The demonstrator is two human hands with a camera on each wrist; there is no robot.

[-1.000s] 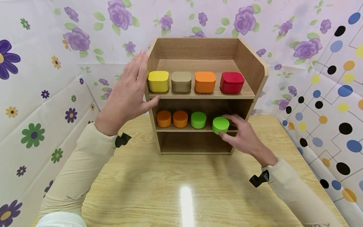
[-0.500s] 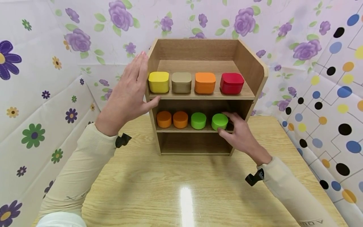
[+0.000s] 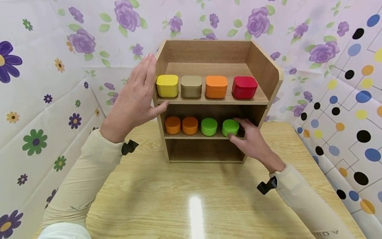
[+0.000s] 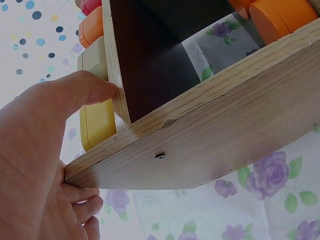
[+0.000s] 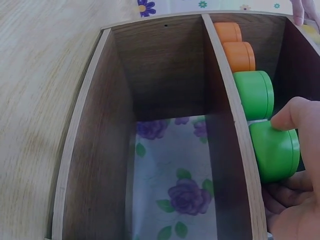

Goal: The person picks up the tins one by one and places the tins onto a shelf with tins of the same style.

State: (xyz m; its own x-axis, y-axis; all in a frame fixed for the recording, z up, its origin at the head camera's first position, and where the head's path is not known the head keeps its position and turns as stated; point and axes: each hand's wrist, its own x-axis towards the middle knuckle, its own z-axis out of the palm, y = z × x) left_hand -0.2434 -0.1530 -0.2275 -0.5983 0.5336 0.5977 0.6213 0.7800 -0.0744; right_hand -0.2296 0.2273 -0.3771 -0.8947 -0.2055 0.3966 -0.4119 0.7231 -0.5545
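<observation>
My right hand (image 3: 251,141) grips a round green container (image 5: 273,152) at the right end of the middle shelf, thumb on its front and fingers round its far side. Beside it, a second green container (image 3: 209,126) and two round orange containers (image 3: 181,125) stand in a row. My left hand (image 3: 134,94) braces the upper left corner of the small wooden shelf unit (image 3: 206,51). Its thumb rests on the top shelf's front edge (image 4: 118,100), and its other fingers lie along the outer side panel. Close to that thumb sits a yellow container (image 3: 167,86).
On the top shelf the yellow container is followed by a khaki one (image 3: 191,87), an orange one (image 3: 216,87) and a red one (image 3: 244,87). The unit stands on a wood-grain table (image 3: 161,199), with patterned cloth (image 3: 98,33) behind and at both sides.
My right hand has moved the green container inward and slightly left, from the shelf's front edge to a place in line with the others. My left hand has stayed put.
</observation>
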